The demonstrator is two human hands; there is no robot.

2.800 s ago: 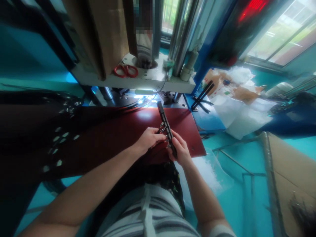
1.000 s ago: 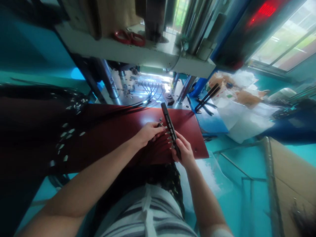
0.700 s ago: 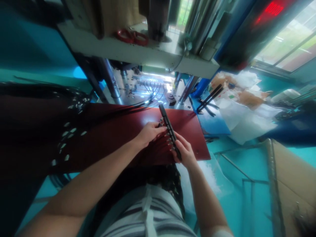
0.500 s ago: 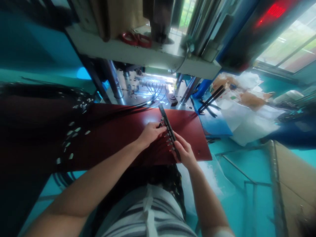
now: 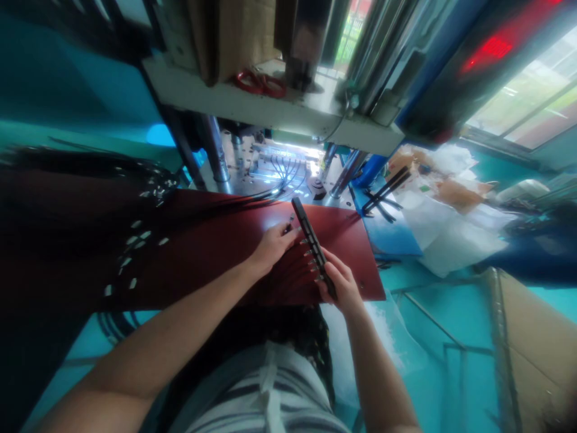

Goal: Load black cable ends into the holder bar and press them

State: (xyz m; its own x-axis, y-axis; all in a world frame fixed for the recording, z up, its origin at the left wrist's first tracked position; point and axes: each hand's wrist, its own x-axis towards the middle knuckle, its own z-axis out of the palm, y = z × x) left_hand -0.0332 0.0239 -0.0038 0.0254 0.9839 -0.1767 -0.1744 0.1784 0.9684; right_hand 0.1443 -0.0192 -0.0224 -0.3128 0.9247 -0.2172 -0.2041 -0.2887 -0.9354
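My right hand (image 5: 343, 281) grips the lower end of a dark slotted bar (image 5: 309, 233), tilted above the red-brown board. Several small metal pieces (image 5: 311, 252) jut from the bar's left side. My left hand (image 5: 270, 245) is just left of the bar, thumb and fingers pinched together. A small dark bit shows at its fingertips, too blurred to name. Beyond both hands, thin black cables (image 5: 256, 193) run from the lit machine bed (image 5: 288, 168) leftward across the board.
The red-brown board (image 5: 216, 231) lies before a press with metal columns (image 5: 216, 150). Red-handled scissors (image 5: 259, 82) rest on its ledge. Dark pliers-like tools (image 5: 383, 195) lie on a blue surface (image 5: 396, 237) at right. Cables with pale ends (image 5: 139, 237) are heaped left; a cardboard box (image 5: 536, 337) stands right.
My left hand has come slightly away from the bar, and the small metal piece at its fingertips no longer sits against it. My right hand still holds the bar. The view has shifted a little.
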